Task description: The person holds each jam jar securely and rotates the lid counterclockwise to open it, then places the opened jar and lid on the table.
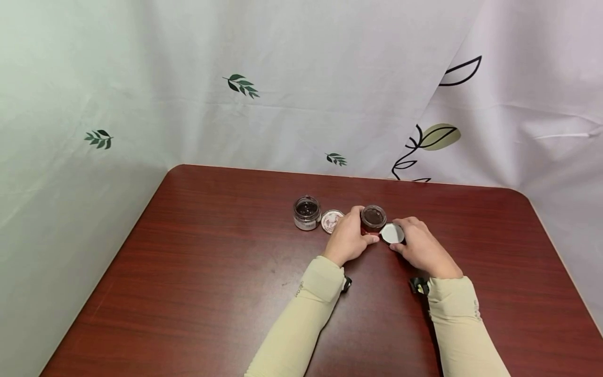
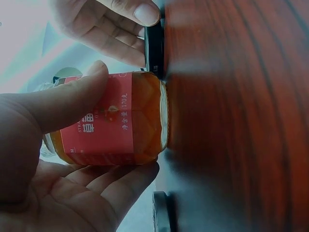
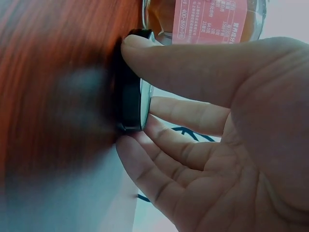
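My left hand (image 1: 347,238) grips a glass jam jar (image 2: 145,118) with a red label, thumb on one side and fingers on the other. The jar stands upright and uncapped on the table, dark contents showing at its mouth in the head view. Close to its right, my right hand (image 1: 419,246) pinches the rim of a black jar lid (image 3: 130,82) between thumb and fingers. This lid lies on the table with its white inside up, its edge by the jar's base.
A second uncapped glass jar (image 1: 306,213) with dark contents stands to the left. Its neighbour, another lid (image 1: 331,221), lies inside up, smeared reddish, between the two jars. The reddish-brown table (image 1: 212,272) meets a leaf-printed white curtain (image 1: 292,104) at the back.
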Demonstrator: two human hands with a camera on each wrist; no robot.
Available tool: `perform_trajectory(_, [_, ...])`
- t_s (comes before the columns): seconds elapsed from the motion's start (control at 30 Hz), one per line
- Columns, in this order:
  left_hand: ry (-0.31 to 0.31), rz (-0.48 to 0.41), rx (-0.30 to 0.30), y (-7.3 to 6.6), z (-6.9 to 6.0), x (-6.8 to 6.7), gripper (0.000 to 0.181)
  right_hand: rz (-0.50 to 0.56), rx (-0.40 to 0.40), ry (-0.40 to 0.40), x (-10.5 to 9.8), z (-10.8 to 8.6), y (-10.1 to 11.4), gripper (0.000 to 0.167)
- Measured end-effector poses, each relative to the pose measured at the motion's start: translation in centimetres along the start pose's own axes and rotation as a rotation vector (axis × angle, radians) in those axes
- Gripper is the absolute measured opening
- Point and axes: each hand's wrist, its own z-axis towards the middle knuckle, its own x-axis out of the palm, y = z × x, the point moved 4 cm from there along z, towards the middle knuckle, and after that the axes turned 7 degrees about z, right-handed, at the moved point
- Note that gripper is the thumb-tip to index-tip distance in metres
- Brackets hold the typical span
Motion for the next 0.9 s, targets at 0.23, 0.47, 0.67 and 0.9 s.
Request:
perform_trajectory(0.23, [0.001, -0.001, 0.002, -0.1, 0.0, 0.0, 0.069, 0.003, 0.022, 0.007, 0.0, 0.0, 0.0, 0.054])
perform_trajectory(0.47, [-0.004, -0.002, 0.008, -0.1, 0.2, -0.2, 0.072, 0.022, 0.027, 0.002, 0.0, 0.1, -0.1, 0.06])
perform_trajectory(0.67, [-0.002, 0.012, 0.022, -0.1, 0.2, -0.6, 0.086, 0.037, 0.044, 0.014, -0.1, 0.2, -0.2, 0.066])
perform_trajectory(0.9, [-0.002, -0.002, 0.028, 0.0, 0.3, -1.4, 0.09, 0.063, 0.053, 0.011, -0.7, 0.0, 0.1, 0.07])
